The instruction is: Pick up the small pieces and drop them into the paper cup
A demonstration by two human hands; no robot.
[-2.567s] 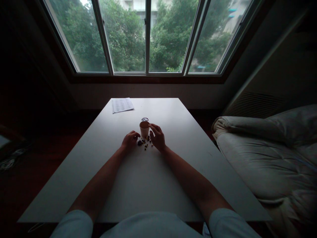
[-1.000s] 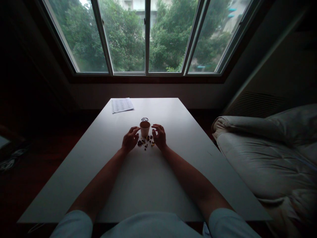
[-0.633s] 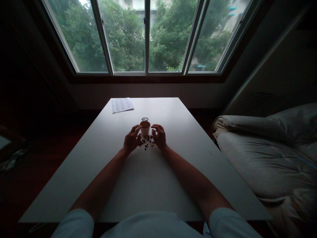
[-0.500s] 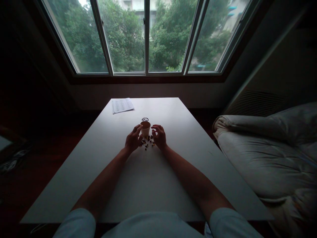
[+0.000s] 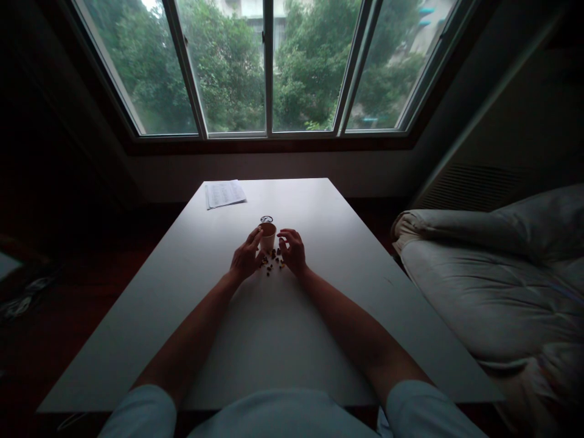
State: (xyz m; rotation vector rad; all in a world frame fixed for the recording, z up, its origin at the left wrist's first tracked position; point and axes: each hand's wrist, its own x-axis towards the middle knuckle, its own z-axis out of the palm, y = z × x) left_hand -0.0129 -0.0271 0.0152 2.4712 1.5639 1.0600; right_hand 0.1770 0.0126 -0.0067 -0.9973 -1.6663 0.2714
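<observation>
A light paper cup (image 5: 267, 241) stands upright on the white table, its brown inside showing from above. My left hand (image 5: 247, 253) grips it from the left, fingertips at the rim and thumb on the near side. To the right of the cup is my right hand (image 5: 292, 251), its thumb and fingers apart, with a narrow gap between fingertips and cup. Several small dark and yellowish pieces (image 5: 269, 266) lie scattered on the tabletop just in front of the cup, between both hands. They are too small to name.
Just behind the cup lies a small dark-rimmed ring-like item (image 5: 267, 219). Printed sheets of paper (image 5: 225, 194) rest at the far left corner of the white table (image 5: 283, 340). A padded grey seat or bed (image 5: 474, 286) flanks the table's right side. Windows (image 5: 269, 73) are beyond.
</observation>
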